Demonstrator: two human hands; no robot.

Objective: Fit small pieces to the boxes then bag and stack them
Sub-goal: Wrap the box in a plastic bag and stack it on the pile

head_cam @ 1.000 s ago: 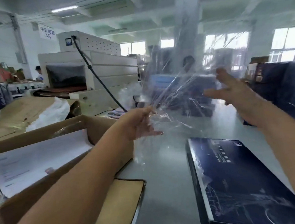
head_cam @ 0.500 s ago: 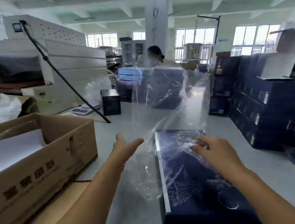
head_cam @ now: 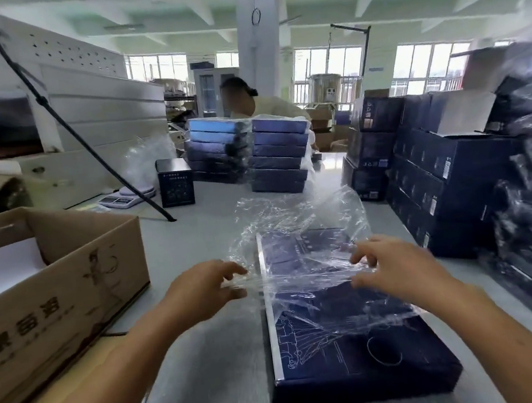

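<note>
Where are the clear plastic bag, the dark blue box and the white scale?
clear plastic bag [head_cam: 294, 218]: head view, crumpled far end.
dark blue box [head_cam: 359, 361]: head view, bare near lid.
white scale [head_cam: 126, 197]: head view, its top.

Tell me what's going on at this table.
A person is bagging a dark box that lies flat on the table. The left hand and right hand each pinch one side of a clear bag, which is draped over the box's far half. The near half is bare. Stacks of boxes stand farther back.
</note>
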